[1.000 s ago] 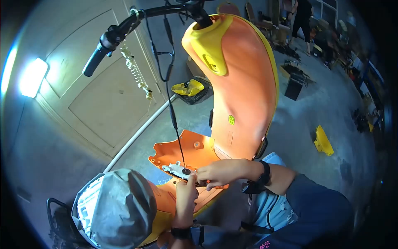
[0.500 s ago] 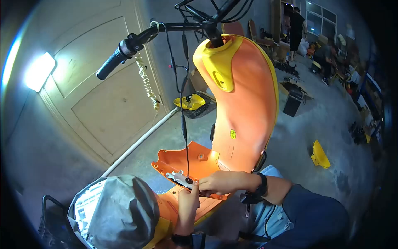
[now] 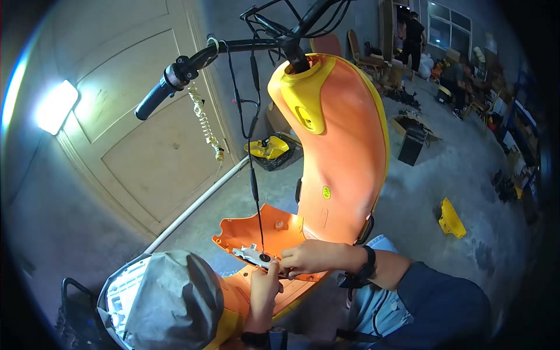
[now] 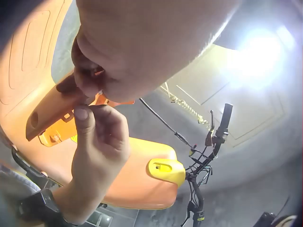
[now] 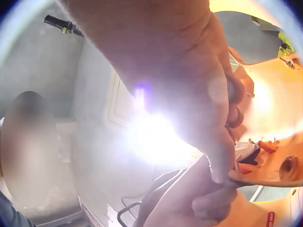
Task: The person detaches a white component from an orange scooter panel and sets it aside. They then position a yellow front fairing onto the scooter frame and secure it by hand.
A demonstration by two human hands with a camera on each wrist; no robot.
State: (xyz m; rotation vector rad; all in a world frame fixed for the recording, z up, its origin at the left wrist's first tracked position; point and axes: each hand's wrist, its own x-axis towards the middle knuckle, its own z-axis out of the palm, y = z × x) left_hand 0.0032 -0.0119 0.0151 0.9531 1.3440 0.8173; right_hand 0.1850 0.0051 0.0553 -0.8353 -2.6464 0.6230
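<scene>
Both hands meet low down, at 6 o'clock in the head view. They work on an orange panel (image 3: 245, 230) that sticks out from the foot of the scooter (image 3: 344, 146).

A small white part (image 3: 249, 254) lies on the panel. A black cable (image 3: 254, 186) hangs down from 12 o'clock, and its round end sits on the white part.

The left hand (image 3: 265, 286) comes up from 6 o'clock. Its fingers curl round the panel's edge and grip it. Its thumb points up, just beside the white part.

The right hand (image 3: 308, 256) comes in from 3 o'clock. Its fingers are bent, and the tips pinch together at the panel, just at 3 o'clock of the white part. I cannot tell if they hold anything, as the tips hide it. The two hands touch each other.

The handlebar (image 3: 175, 76) is up at 11 o'clock. A door (image 3: 140, 146) stands at 9 o'clock with a bright lamp (image 3: 55, 108) beside it. A white pipe (image 3: 195, 201) lies along the floor by the door. A basket (image 3: 271, 153) sits near the middle, behind the scooter. A yellow piece (image 3: 451, 219) lies on the floor at 3 o'clock. A grey cover (image 3: 163, 297) is on the seat at 7 o'clock, just beside the left hand.
</scene>
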